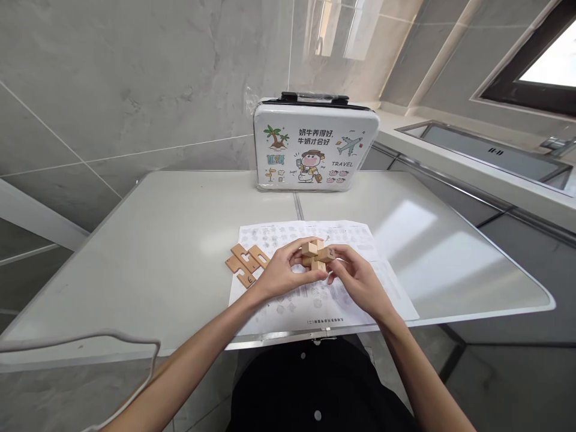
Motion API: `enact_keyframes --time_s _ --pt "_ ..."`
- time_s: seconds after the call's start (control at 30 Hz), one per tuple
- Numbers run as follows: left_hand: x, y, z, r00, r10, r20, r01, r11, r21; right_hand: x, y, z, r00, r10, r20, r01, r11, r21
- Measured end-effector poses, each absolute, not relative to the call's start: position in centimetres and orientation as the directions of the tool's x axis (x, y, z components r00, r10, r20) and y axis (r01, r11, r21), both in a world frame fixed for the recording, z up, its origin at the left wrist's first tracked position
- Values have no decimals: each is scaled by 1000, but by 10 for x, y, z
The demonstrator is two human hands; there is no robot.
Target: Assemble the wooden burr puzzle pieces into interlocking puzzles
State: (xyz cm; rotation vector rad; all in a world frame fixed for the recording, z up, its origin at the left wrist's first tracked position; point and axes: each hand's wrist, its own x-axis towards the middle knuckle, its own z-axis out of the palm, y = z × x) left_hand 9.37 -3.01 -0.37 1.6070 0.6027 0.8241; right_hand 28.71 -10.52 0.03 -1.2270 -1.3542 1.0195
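A partly joined wooden puzzle (315, 255) made of notched blocks is held just above a printed instruction sheet (315, 300) on the white table (180, 240). My left hand (281, 270) grips it from the left, fingers curled round the blocks. From the right, my right hand (355, 273) pinches the same cluster. Three loose notched wooden pieces (245, 263) lie on the table by the sheet's left edge, close to my left hand.
A white tin case (315, 144) with cartoon travel prints and a black handle stands at the table's far edge against the tiled wall. A sink counter (486, 153) runs along the right. A white cable (90, 342) loops over the near left edge.
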Motion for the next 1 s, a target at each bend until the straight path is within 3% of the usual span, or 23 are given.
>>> enact_keyframes --time_s 0.17,0.4,0.67,0.87,1.0 --pt "93 -28 -3 641 739 207 -74 -209 975 290 -103 -3 -59 995 77 121 84 -989" --pt "90 -27 0 670 685 286 -7 -380 925 293 -104 -6 -165 986 2 27 6 -1000" --pt "90 -29 2 703 623 342 32 -508 861 295 -108 -1 -152 986 -71 20 -68 -997" --pt "95 -28 -10 629 731 263 169 -459 872 312 -97 -8 100 994 -35 125 -48 -991" --pt "96 -30 -17 623 738 259 269 -513 815 349 -79 -19 385 921 60 351 -85 -933"
